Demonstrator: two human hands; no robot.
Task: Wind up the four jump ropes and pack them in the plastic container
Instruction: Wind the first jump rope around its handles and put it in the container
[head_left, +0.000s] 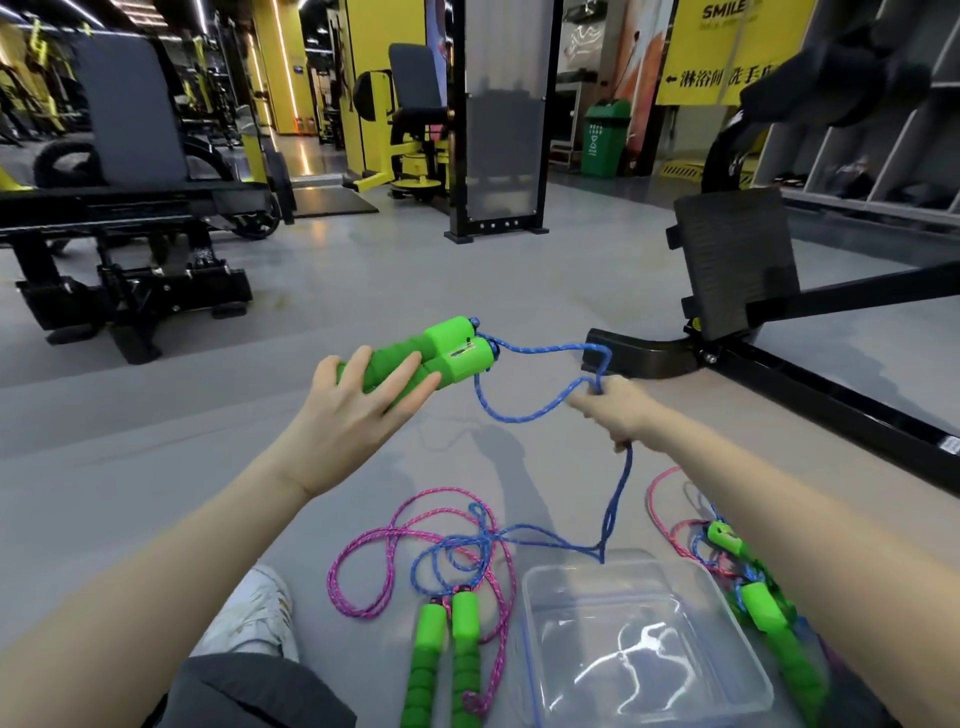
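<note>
tangle risk while winding: left grip (358, 410) clamped round green handles (452, 353), right grip (618, 410) pinching blue rope (621, 488), its slack on floor (156, 467) looped through pink rope (363, 535) beside plastic container (530, 623), likely to drag that along.

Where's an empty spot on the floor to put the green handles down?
Bare grey floor lies left of the pink rope loops, toward the black bench. The plastic container is empty too. It's crowded beside the container: floor handles on its left, a rope tangle on its right.
</note>
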